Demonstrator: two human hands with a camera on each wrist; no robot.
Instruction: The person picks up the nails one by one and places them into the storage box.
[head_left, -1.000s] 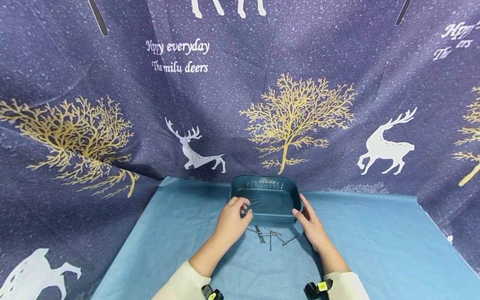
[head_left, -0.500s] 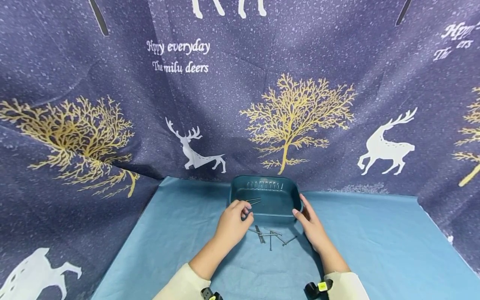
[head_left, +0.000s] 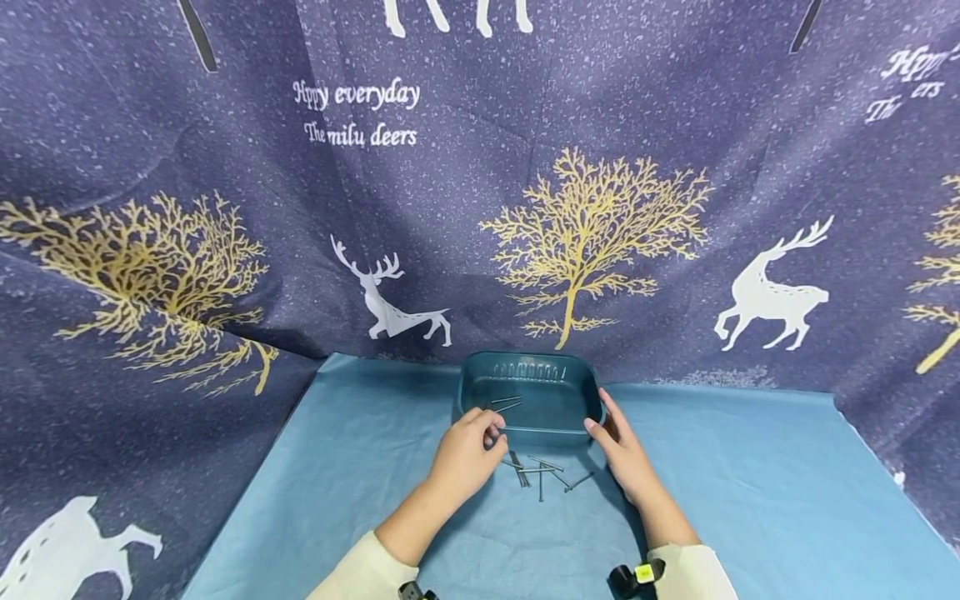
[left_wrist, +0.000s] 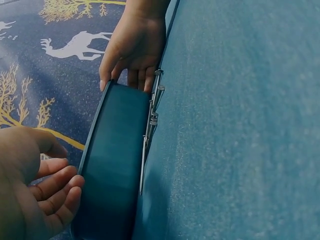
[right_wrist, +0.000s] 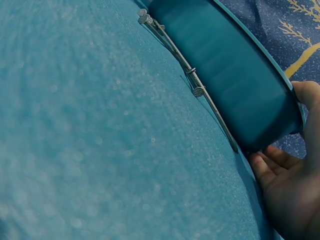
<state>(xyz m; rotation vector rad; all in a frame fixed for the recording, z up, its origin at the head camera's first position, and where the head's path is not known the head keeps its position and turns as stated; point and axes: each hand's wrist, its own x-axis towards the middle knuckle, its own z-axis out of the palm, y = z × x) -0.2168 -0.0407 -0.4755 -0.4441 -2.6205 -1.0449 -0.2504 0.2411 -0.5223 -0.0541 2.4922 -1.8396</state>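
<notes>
A dark teal plastic box (head_left: 551, 436) stands near the back of the blue cloth, with a couple of nails (head_left: 507, 407) lying inside at its left. Several more steel nails (head_left: 542, 471) lie crossed on the cloth just in front of it. My right hand (head_left: 628, 457) grips the box's right end; in the right wrist view its thumb is up at the rim and the fingers are low at the base. My left hand (head_left: 463, 457) hovers by the front left corner. Seen from the left wrist, its fingers (left_wrist: 55, 192) are loosely bent and hold nothing.
Blue cloth (head_left: 750, 483) covers the table around the box and nails. Directly behind the box hangs a dark blue curtain (head_left: 480, 208) printed with deer and gold trees.
My left hand has drawn back a little from over the box, down toward the near side and the loose nails. The right hand and the box have stayed in place.
</notes>
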